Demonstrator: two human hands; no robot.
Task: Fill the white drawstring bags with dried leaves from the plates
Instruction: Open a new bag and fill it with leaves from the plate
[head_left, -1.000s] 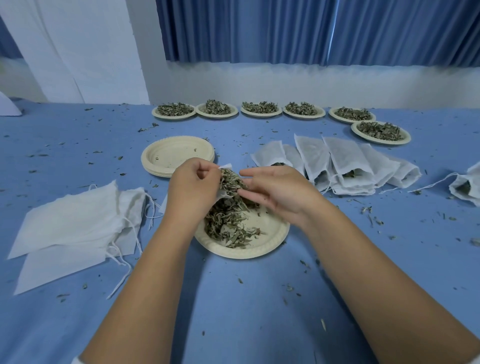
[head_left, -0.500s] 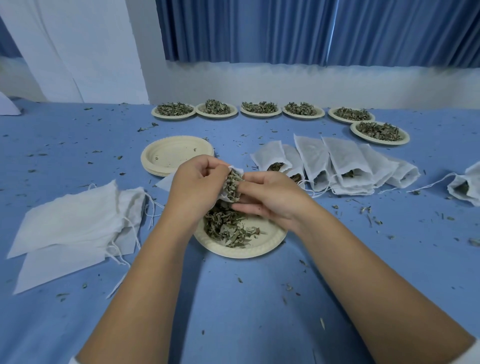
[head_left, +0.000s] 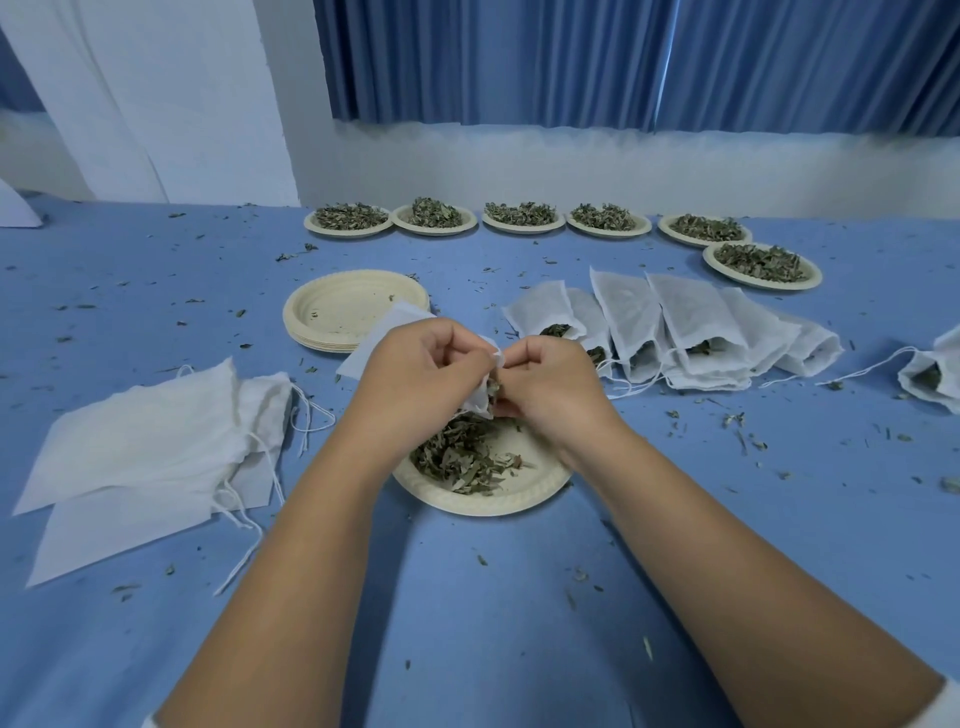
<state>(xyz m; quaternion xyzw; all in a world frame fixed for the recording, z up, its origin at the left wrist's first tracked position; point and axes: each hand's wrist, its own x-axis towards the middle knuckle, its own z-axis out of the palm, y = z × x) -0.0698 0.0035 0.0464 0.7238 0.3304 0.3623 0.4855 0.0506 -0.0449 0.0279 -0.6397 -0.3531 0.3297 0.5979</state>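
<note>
My left hand (head_left: 415, 371) and my right hand (head_left: 550, 384) meet above a paper plate (head_left: 540, 486) that holds a heap of dried leaves (head_left: 457, 460). Between them they hold a white drawstring bag (head_left: 397, 327); its body sticks out behind my left hand. Each hand pinches the bag's mouth, and leaves show in the opening between the thumbs. Much of the bag is hidden by my fingers.
A pile of flat empty bags (head_left: 145, 462) lies at the left. Several filled bags (head_left: 670, 332) lie at the right, one more (head_left: 930, 371) at the far right edge. A stack of empty plates (head_left: 332, 312) sits behind my hands. Several plates of leaves (head_left: 522, 215) line the table's far edge.
My right hand drew in from a flat reach over the leaves to pinch the bag's mouth beside my left hand. Both hands rose a little and came together.
</note>
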